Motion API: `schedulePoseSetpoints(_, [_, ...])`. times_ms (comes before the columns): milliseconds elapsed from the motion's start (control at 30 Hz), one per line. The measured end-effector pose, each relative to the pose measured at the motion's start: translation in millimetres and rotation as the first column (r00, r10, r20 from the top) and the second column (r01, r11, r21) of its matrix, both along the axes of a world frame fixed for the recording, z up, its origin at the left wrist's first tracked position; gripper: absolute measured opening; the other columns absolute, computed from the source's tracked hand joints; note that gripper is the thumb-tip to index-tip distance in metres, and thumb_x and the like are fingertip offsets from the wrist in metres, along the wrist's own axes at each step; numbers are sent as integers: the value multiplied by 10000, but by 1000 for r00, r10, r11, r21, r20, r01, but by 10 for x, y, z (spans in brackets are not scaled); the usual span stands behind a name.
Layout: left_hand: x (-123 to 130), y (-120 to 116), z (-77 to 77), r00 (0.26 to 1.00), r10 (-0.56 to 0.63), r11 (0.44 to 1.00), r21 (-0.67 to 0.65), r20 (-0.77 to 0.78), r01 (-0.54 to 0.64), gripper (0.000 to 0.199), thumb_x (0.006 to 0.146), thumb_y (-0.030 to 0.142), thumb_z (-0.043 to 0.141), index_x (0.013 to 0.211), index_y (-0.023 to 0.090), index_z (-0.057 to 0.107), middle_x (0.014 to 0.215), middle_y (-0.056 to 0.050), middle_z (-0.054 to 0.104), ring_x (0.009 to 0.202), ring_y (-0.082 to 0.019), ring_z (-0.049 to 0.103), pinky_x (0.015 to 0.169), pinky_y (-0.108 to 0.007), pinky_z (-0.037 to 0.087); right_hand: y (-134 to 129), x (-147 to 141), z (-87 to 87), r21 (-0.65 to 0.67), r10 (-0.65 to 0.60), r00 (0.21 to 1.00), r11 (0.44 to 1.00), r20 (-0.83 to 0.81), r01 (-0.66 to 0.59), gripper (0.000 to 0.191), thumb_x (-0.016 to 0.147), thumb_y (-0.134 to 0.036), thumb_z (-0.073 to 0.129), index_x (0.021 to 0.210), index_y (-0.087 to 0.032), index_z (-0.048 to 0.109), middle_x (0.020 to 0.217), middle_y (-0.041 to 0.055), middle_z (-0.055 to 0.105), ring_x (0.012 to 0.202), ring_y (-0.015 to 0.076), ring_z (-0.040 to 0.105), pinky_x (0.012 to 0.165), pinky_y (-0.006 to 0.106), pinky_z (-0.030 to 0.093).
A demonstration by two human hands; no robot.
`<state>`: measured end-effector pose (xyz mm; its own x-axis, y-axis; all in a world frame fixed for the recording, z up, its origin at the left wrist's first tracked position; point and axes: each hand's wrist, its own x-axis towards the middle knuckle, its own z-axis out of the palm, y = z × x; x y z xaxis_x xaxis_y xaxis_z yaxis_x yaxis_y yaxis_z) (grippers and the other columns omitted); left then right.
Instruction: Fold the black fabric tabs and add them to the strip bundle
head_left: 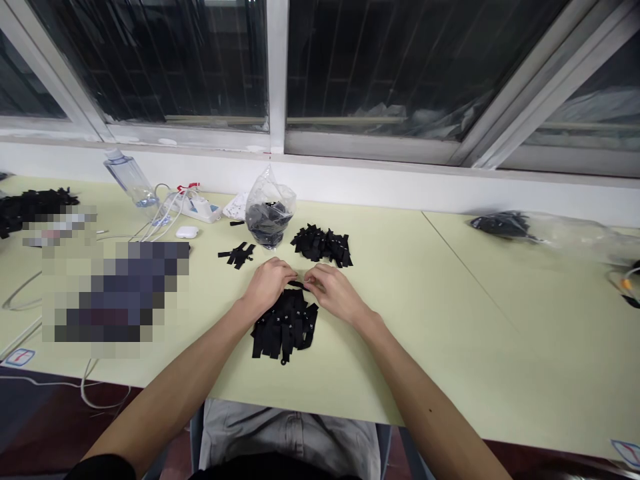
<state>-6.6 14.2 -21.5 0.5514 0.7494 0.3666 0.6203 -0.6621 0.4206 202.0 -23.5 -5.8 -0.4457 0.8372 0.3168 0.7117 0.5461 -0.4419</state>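
Black fabric strips [285, 327] are lying piled lower centre, below both hands | plastic bag [271, 213] is standing beyond, upper centre | right hand [334, 290] is pinching, left hand [270, 280] is curling, grip unclear | single strip [297, 285] is running roughly left-right between, nearer right, fingers partly covering

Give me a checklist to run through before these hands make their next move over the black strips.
1. Right hand has a grip on the black strip: ok, fingertips at its end.
2. Left hand has a grip on it too: cannot tell, fingertips are close but contact is unclear.
3. Near pile kept apart from the far pile: ok, bare tabletop shows between them.
4. Near pile neatly squared up: not ok, strips overlap unevenly.
5. Clear plastic bag out from under the hands: ok, it stands beyond them.
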Motion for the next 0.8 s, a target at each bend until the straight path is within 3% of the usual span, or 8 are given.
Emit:
schedulePoseSetpoints(167, [-13,17,-22,998,40,999,10,42,-41,202,929,297,604,865,204,772,864,-53,728,876,-198,610,819,-318,460,-6,10,12,15,51,997,999,50,-52,99,892,-265,682,959,-201,646,966,70,640,957,245,580,847,374,435])
schedulePoseSetpoints(500, [-7,20,-24,991,130,991,34,24,-130,306,911,409,618,726,182,707,778,-54,665,825,-195,591,753,-314,435,-6,33,37,-22,71,994,997,83,-69,51,854,-214,693,842,-193,648,875,52,644,880,227,591,815,367,434])
schedulePoseSetpoints(700, [-10,30,5,988,131,991,18,81,-133,336,876,453,651,685,177,663,735,-45,637,780,-190,581,705,-308,429,-14,16,64,-5,97,992,995,79,-97,108,868,-114,604,800,-193,634,807,43,647,834,212,586,792,356,435])
schedulePoseSetpoints(800, [-22,21,72,985,48,998,34,164,-55,270,914,420,610,802,188,690,841,-49,674,850,-192,596,778,-318,457,-16,33,90,10,99,994,995,54,-99,127,887,-101,572,818,-194,625,814,41,643,835,208,577,790,350,434])
